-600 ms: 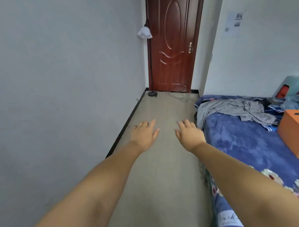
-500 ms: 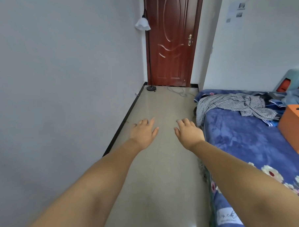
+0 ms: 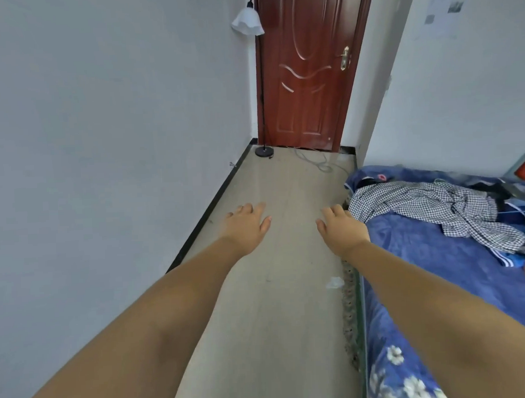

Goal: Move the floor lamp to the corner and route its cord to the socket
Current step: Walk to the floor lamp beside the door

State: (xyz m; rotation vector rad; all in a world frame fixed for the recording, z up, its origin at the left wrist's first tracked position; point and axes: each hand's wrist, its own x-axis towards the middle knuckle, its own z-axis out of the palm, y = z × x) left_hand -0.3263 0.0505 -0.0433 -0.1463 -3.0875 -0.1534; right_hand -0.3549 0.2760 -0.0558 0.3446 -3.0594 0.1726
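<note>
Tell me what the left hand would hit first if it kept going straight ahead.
Nothing nearby: the left hand points over bare floor toward the floor lamp base by the door, though depth is unclear.

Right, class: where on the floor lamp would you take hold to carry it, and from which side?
Grip the thin black pole around mid-height, coming from the open floor side in front. The floor lamp stands upright beside the door; its white shade looks fragile and its round base sits low.
</note>
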